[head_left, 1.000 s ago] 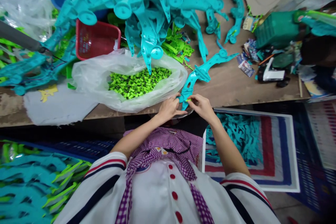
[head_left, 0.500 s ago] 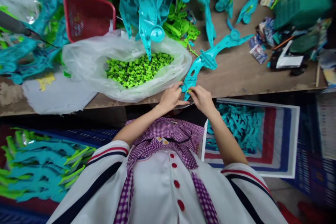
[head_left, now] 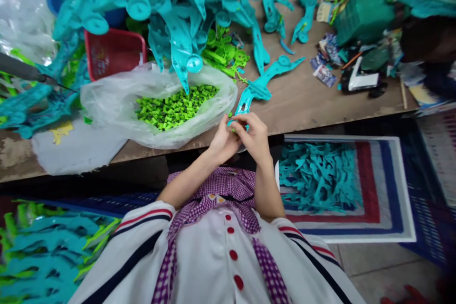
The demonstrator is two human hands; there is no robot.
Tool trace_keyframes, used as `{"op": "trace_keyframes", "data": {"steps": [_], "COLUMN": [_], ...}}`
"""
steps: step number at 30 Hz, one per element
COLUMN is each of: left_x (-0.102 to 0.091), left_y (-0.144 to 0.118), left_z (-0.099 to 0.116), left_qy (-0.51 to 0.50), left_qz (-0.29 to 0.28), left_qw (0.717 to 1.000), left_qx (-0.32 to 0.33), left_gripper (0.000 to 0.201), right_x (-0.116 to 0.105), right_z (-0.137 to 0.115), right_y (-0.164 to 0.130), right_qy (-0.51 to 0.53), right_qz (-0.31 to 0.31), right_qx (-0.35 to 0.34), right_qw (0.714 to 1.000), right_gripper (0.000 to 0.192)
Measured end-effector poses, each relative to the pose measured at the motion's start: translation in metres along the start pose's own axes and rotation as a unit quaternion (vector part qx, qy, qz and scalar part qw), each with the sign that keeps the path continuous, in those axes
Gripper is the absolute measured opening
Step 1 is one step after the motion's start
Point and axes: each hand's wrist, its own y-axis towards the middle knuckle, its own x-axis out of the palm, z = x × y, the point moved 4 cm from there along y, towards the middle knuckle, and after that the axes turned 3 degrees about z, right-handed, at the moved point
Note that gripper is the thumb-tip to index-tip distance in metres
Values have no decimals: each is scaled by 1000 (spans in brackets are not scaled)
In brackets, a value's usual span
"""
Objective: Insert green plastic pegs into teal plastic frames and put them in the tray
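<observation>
We hold the near end of a long, flat turquoise plastic part [head_left: 257,86] at the near edge of the brown wooden table [head_left: 320,99]; its long axis runs up and to the right, away from us, so its far end lies nearer our right side. Our left hand [head_left: 223,141] is closed around the near tip, and our right hand [head_left: 253,137] curls over it from the right, fingertips pinched together against the part. Just left of both hands sits a clear plastic bag [head_left: 117,99] of small lime-green plastic pieces [head_left: 174,107].
</observation>
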Motion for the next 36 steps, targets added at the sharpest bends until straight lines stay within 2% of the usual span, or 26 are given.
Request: {"op": "trace_keyframes", "data": {"steps": [2,4,7,10,13,16,18,20,23,25,26,28,30,33,36], "left_x": [19,36,57,73,79,77,75,75,77,79,80,82,84,83,79], "left_y": [7,16,29,40,46,45,43,46,68,94,109,137,157,162,144], "left_z": [14,25,31,29,26,25,26,30,42,50,51,45,35,25,22], "left_qy": [-96,-148,-166,-138,-102,-67,-38,9,136,251,312,422,487,523,557], "left_qz": [-44,-75,-116,-136,-156,-177,-197,-214,-180,-108,-62,16,50,51,20], "left_qw": [992,981,969,971,973,972,972,973,973,951,930,886,858,842,814], "left_qx": [-66,-106,-142,-140,-135,-138,-127,-88,39,143,183,192,158,126,163], "left_gripper": [59,55,52,52,51,43,42,44,41,32,30,39,48,50,53], "right_x": [-2,-12,-36,-58,-68,-72,-76,-83,-97,-102,-101,-94,-85,-84,-98], "right_z": [3,13,31,47,55,55,56,60,72,80,83,88,91,92,82], "right_y": [1,0,4,12,14,5,-4,-10,-16,-19,-20,-21,-24,-43,-72], "right_qy": [-8,-32,-67,-92,-105,-117,-114,-106,-75,-34,-11,20,32,47,67], "right_qz": [5,14,22,34,15,1,15,56,165,225,238,233,204,190,222], "right_qx": [-10,-12,-19,-12,-10,-10,-1,16,52,70,76,87,102,135,165], "right_qw": [1000,999,997,995,994,993,993,993,982,971,968,968,973,971,958], "right_gripper": [21,24,27,24,21,21,20,19,22,28,31,35,37,34,28]}}
